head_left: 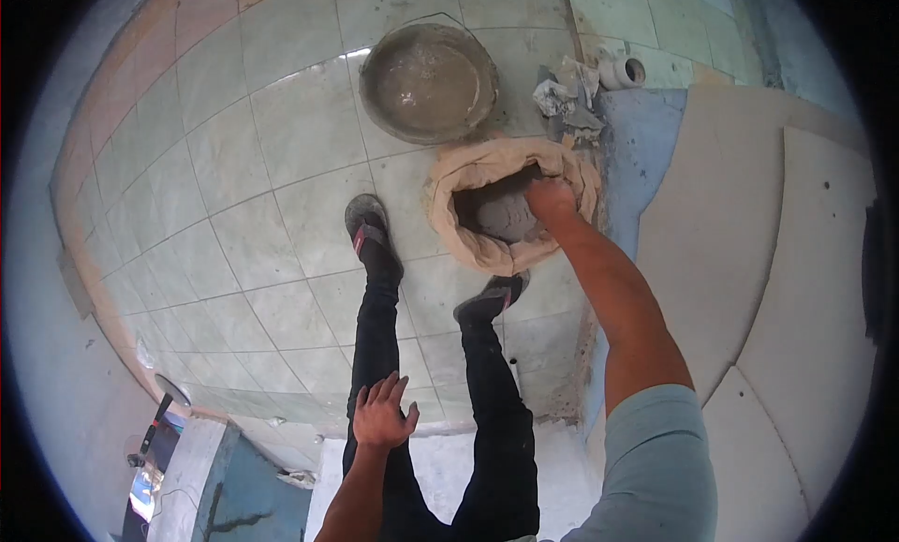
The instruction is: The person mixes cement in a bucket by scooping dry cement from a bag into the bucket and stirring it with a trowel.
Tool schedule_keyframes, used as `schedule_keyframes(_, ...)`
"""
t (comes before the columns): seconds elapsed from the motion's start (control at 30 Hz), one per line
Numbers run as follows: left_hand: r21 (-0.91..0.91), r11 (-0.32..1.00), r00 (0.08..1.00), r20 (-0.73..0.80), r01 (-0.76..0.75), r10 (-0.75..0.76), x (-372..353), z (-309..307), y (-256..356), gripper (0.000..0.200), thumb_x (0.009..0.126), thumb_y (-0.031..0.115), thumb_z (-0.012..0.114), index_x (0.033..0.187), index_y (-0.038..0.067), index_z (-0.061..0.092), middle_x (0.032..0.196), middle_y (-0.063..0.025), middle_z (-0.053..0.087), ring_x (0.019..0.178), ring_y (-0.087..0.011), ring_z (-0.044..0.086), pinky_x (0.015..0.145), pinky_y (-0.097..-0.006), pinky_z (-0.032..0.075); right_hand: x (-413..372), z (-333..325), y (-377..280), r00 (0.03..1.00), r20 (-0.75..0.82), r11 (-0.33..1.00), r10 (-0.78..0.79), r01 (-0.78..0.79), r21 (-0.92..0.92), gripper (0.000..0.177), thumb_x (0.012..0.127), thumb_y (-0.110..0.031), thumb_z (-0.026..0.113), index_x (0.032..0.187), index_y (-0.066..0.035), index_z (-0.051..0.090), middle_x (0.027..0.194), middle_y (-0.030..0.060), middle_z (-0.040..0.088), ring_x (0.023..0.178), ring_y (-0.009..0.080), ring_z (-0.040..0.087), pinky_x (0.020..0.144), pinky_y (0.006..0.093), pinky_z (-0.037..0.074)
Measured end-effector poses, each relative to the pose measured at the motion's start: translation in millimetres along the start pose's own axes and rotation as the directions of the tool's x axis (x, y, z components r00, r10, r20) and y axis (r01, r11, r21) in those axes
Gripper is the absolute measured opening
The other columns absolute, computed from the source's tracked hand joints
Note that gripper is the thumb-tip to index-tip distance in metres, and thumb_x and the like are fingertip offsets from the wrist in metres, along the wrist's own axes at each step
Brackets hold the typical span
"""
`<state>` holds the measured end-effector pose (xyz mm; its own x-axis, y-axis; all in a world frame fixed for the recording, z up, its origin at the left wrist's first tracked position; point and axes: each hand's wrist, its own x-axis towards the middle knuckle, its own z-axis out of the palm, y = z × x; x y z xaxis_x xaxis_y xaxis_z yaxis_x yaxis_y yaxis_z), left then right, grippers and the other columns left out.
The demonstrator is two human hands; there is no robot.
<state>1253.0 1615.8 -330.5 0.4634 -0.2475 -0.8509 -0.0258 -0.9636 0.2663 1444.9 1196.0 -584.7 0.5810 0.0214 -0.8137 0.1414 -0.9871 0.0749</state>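
Observation:
A paper bag (457, 242) with its rim rolled down stands on the floor in front of me. Inside it lies grey powder (506, 219). My right hand (551, 200) reaches into the mouth of the bag at its right side, fingers closed. What they grip, if anything, is hidden in the shade. Over my thigh, my left hand (382, 415) is open with its fingers spread, holding nothing. Just beyond the bag sits a round bucket (370, 97) with a wire handle and murky, grey-brown contents.
Crumpled, dirty scraps (571, 102) and a white pipe piece (620, 72) lie behind the bag to the right. Large boards (730, 223) lean along the right side. My feet stand on the tiled floor (290, 139). A long-handled tool (159, 420) is at the lower left.

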Motion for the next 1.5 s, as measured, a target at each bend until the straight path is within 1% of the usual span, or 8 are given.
schedule_keyframes(0.23,-0.028,0.999,0.999,-0.016,-0.030,0.029,-0.2,3.4,-12.9,0.059,0.088,0.041,0.066,0.140,0.015,0.061,0.149,-0.0097,0.058,0.136,-0.0291,0.055,0.118,-0.0560,0.036,-0.9,7.1,-4.2,0.987,-0.098,0.986,0.124,-0.111,0.126,0.029,0.102,-0.026,0.055,0.112,-0.010,0.077,0.115,0.0124,0.076,0.110,0.0300,0.073,0.090,0.0464,0.060)
schedule_keyframes(0.67,0.001,0.999,0.999,0.024,-0.040,0.040,4.1,-7.7,-13.2,0.057,0.086,0.037,0.069,0.139,0.015,0.062,0.148,-0.0088,0.059,0.134,-0.0315,0.058,0.117,-0.0527,0.038,-32.7,-19.8,17.3,0.990,0.001,0.983,-0.143,0.142,0.113,0.029,0.101,-0.029,0.056,0.107,-0.012,0.079,0.109,0.0145,0.075,0.111,0.0332,0.071,0.087,0.0477,0.060)
schedule_keyframes(0.87,0.024,0.999,0.999,0.016,-0.046,0.045,7.3,-9.0,-10.5,0.054,0.088,0.037,0.068,0.136,0.015,0.064,0.146,-0.0091,0.061,0.132,-0.0330,0.059,0.118,-0.0512,0.039,-61.0,-36.8,-5.0,0.908,-0.029,0.769,0.419,-0.338,0.543,0.031,0.099,-0.033,0.060,0.098,-0.009,0.078,0.102,0.0182,0.074,0.100,0.0367,0.073,0.083,0.0475,0.060)
schedule_keyframes(0.97,0.032,0.998,0.999,0.023,-0.050,0.050,6.5,-6.2,-7.3,0.053,0.088,0.037,0.068,0.136,0.014,0.064,0.146,-0.0092,0.061,0.133,-0.0329,0.059,0.118,-0.0510,0.038,-49.4,-3.5,-14.6,0.967,-0.196,0.955,0.163,-0.104,0.279,0.029,0.099,-0.030,0.058,0.095,-0.008,0.078,0.100,0.0156,0.076,0.093,0.0359,0.075,0.081,0.0474,0.060)
schedule_keyframes(1.07,0.053,0.997,0.998,0.026,-0.051,0.050,4.2,-6.9,-8.3,0.053,0.089,0.037,0.067,0.136,0.014,0.063,0.146,-0.0094,0.061,0.133,-0.0327,0.058,0.118,-0.0512,0.038,-41.1,25.6,-11.6,0.962,-0.269,0.910,0.053,0.064,0.410,0.028,0.098,-0.028,0.058,0.094,-0.008,0.078,0.099,0.0169,0.076,0.094,0.0377,0.074,0.082,0.0495,0.060)
schedule_keyframes(1.17,0.069,0.995,0.997,0.035,-0.067,0.065,5.1,-3.5,-6.6,0.054,0.089,0.036,0.068,0.137,0.014,0.063,0.146,-0.0096,0.061,0.133,-0.0324,0.058,0.117,-0.0514,0.039,-59.8,22.2,17.9,0.894,-0.347,0.908,-0.281,0.366,0.206,0.031,0.099,-0.031,0.057,0.097,-0.006,0.077,0.100,0.0175,0.075,0.094,0.0391,0.073,0.083,0.0495,0.059)
schedule_keyframes(1.27,0.054,0.996,0.997,0.026,-0.073,0.072,3.5,-0.8,-7.6,0.055,0.088,0.037,0.068,0.137,0.014,0.063,0.146,-0.0096,0.061,0.132,-0.0323,0.058,0.117,-0.0515,0.039,-76.9,-13.2,9.4,0.993,-0.106,0.912,0.052,-0.004,0.410,0.032,0.101,-0.031,0.056,0.104,-0.005,0.075,0.103,0.0171,0.076,0.096,0.0376,0.074,0.082,0.0501,0.060)
schedule_keyframes(1.5,0.092,0.993,0.997,0.031,-0.073,0.071,2.6,-1.1,-8.2,0.054,0.088,0.038,0.069,0.136,0.014,0.064,0.144,-0.0104,0.062,0.132,-0.0322,0.058,0.117,-0.0516,0.038,-15.5,20.6,-29.8,0.931,-0.149,0.837,0.333,-0.219,0.502,0.030,0.103,-0.023,0.051,0.104,-0.005,0.075,0.108,0.0161,0.075,0.101,0.0338,0.074,0.085,0.0471,0.061)
